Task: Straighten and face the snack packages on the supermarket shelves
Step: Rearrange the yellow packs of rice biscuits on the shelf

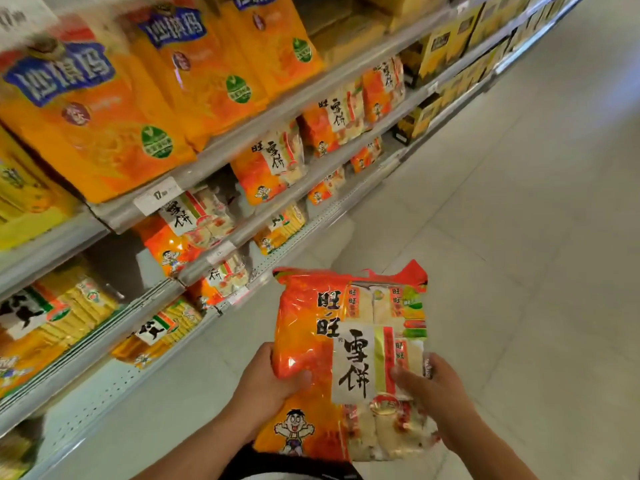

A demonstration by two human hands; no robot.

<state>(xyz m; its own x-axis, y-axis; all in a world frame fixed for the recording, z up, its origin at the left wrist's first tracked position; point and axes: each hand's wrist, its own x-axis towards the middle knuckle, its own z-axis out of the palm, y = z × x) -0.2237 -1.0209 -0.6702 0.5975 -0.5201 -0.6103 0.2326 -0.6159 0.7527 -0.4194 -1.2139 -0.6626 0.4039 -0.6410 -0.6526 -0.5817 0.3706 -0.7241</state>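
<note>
Head view shows me both hands holding 1 orange rice-cracker bag in front of my body, off the shelves and over the pale tiled floor. My left hand grips the bag's left edge, thumb curled over the front and the other fingers hidden behind it. My right hand grips the right edge the same way, thumb laid across the clear window where pale crackers show, the rest of its fingers out of sight behind the pack. I see the bag upright with its front facing me, a white panel with black characters down the middle and a cartoon boy at the near left corner.

To the left, the shelving runs away toward the far right. On the top visible shelf stand large orange bags with blue labels, leaning slightly. On the shelf below, matching orange rice-cracker bags sit in a row with gaps between them, some tilted. Lower still I see smaller packs of the same kind, and yellow cracker packs at the near left. A white price tag sits on the shelf edge. Dark and yellow boxes fill the far end
</note>
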